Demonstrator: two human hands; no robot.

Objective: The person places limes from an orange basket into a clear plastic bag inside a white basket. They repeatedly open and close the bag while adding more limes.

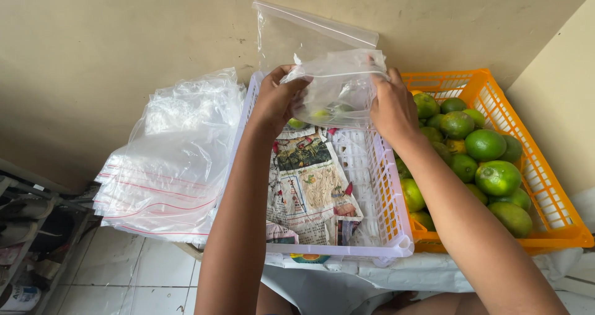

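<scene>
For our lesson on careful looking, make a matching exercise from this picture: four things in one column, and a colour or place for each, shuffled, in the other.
Things:
1. clear bag
2. green citrus fruits
3. newspaper
4. stack of plastic bags

Places:
A. lining the white crate
B. far left, beside the white crate
C. held up between left hand and right hand
D. piled in the orange crate

Pairs: 1-C, 2-D, 3-A, 4-B
</scene>
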